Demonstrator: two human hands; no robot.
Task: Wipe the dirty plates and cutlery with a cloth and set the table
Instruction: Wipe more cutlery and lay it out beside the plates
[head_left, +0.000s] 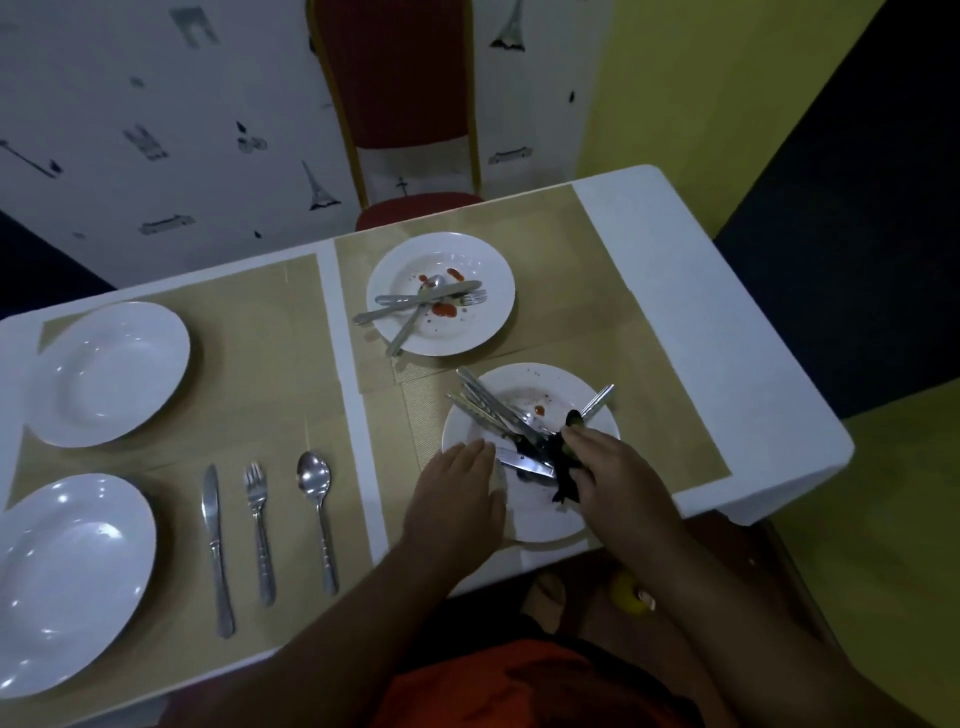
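White tabletop (675, 291), tan placemats (270, 395), dim room (red chair (400, 78) at far edge). Your left hand (457, 488) lies flat on the near dirty plate (540, 519); your right hand (608, 467) grips a dark cloth (565, 488) over its cutlery (488, 405).

white wall (104, 78): printed landmarks (Eiffel towers) | yellow wall (701, 78): right | chair (400, 78): red, gold frame | light: dim
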